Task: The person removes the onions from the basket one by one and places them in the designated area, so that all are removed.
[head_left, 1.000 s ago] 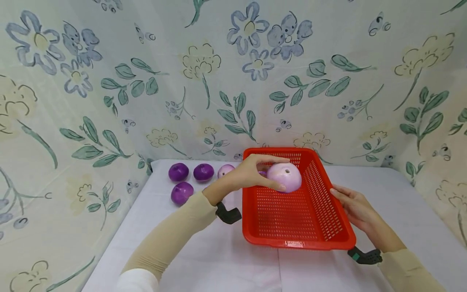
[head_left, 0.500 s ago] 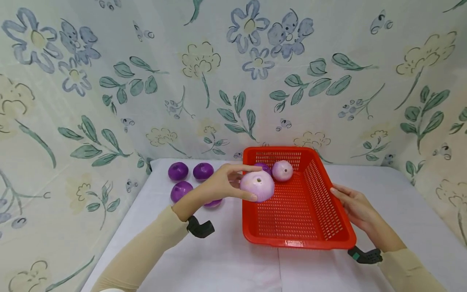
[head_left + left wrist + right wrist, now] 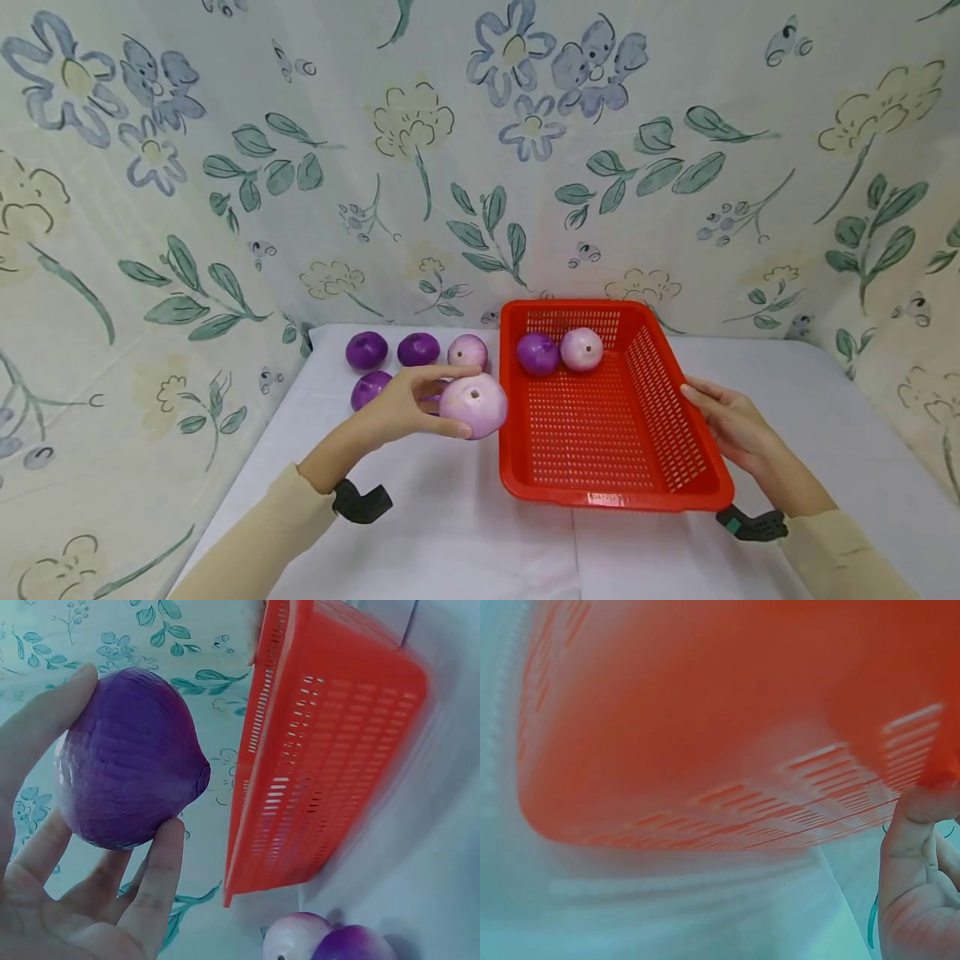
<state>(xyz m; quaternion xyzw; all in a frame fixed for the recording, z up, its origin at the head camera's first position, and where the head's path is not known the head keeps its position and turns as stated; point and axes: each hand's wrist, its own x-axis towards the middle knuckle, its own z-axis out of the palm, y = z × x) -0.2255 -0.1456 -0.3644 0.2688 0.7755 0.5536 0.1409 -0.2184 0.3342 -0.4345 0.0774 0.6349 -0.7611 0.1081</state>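
The left hand [image 3: 408,406] pinches a peeled red onion [image 3: 474,406] between the thumb and the fingertips. This onion is raised above the white tablecloth [image 3: 450,533], just outside the left wall of the red perforated basket [image 3: 615,499]. The left wrist view shows it apart from the wall, with its pointed end toward the basket.

The right hand [image 3: 731,421] grips the basket at its right rim; its remaining fingers are partly hidden.

Inside the basket, at the far left, a dark purple onion [image 3: 537,354] and a pale onion [image 3: 582,349] sit side by side.

To the left of the basket, the back row consists of two deep purple onions [image 3: 367,352] and a pale pink onion [image 3: 467,352]. A further purple onion [image 3: 370,389] is in front, partly covered by the left hand.
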